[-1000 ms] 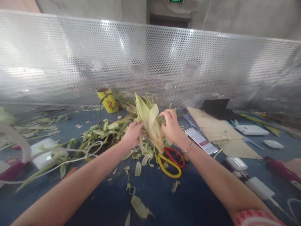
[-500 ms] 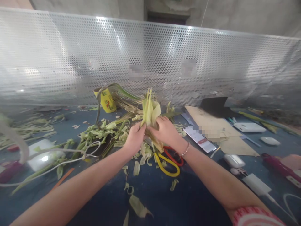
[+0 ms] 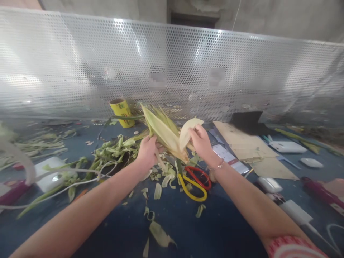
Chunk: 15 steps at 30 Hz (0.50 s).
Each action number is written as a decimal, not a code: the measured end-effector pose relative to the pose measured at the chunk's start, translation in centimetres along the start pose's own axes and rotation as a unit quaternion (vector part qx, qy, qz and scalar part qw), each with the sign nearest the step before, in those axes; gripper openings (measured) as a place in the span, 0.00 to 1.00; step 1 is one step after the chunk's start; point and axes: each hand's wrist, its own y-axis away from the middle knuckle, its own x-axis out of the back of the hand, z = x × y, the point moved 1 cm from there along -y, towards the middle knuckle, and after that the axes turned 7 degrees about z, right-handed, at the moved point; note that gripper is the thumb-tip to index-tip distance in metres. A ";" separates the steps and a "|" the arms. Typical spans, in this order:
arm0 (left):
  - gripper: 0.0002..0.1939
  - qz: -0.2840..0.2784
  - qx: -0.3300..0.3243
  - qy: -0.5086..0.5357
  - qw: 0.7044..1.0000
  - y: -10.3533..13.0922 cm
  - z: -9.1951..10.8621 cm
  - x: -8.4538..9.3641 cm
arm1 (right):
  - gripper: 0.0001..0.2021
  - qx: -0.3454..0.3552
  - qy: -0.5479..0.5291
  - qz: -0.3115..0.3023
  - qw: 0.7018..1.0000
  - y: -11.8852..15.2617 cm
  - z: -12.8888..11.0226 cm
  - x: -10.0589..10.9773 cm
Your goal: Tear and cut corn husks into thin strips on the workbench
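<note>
My left hand (image 3: 148,152) is closed around the lower left side of a bundle of pale green corn husks (image 3: 163,134), whose pointed leaves fan up and to the left. Between the fingers of my right hand (image 3: 200,141) is one whitish corn husk leaf (image 3: 186,132), bent outward to the right and still meeting the bundle near its browned base. Just below the husks lie scissors (image 3: 192,190) with one yellow and one red handle loop, their blades partly covered by scraps. Curled husk strips (image 3: 116,150) are heaped beside my left hand.
A yellow roll (image 3: 122,114) stands at the back by the perforated metal screen (image 3: 182,71). To the right lie a phone (image 3: 228,159), brown cardboard (image 3: 268,166), a white mouse (image 3: 311,162) and an earphone case (image 3: 270,185). A white cable (image 3: 88,182) crosses the left side.
My hands have moved apart. The right hand has drawn one husk leaf out to the right, and the bundle in my left hand now tilts left and spreads open.
</note>
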 end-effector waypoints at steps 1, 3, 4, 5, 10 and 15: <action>0.03 0.005 -0.005 0.012 1.000 -0.2 0.1 0.1 | 0.10 -0.021 -0.047 0.008 0.999 -0.1 0.2 0.0; 0.04 0.014 -0.010 0.030 0.999 -0.6 0.3 0.2 | 0.11 -0.052 -0.113 0.020 0.992 -0.2 0.6 -0.1; 0.04 0.016 -0.012 0.036 0.999 -0.8 0.4 0.3 | 0.11 -0.063 -0.132 0.026 0.989 -0.2 0.8 -0.1; 0.04 0.018 -0.016 0.042 0.999 -0.9 0.4 0.4 | 0.12 -0.070 -0.147 0.033 0.986 -0.3 1.0 -0.1; 0.05 0.022 -0.041 0.082 0.996 -1.5 0.2 0.7 | 0.12 -0.074 -0.200 0.103 0.972 -0.3 1.0 0.0; 0.08 0.068 -0.044 0.088 0.993 -2.7 0.6 1.5 | 0.16 -0.075 -0.213 0.141 0.964 -0.7 0.1 0.6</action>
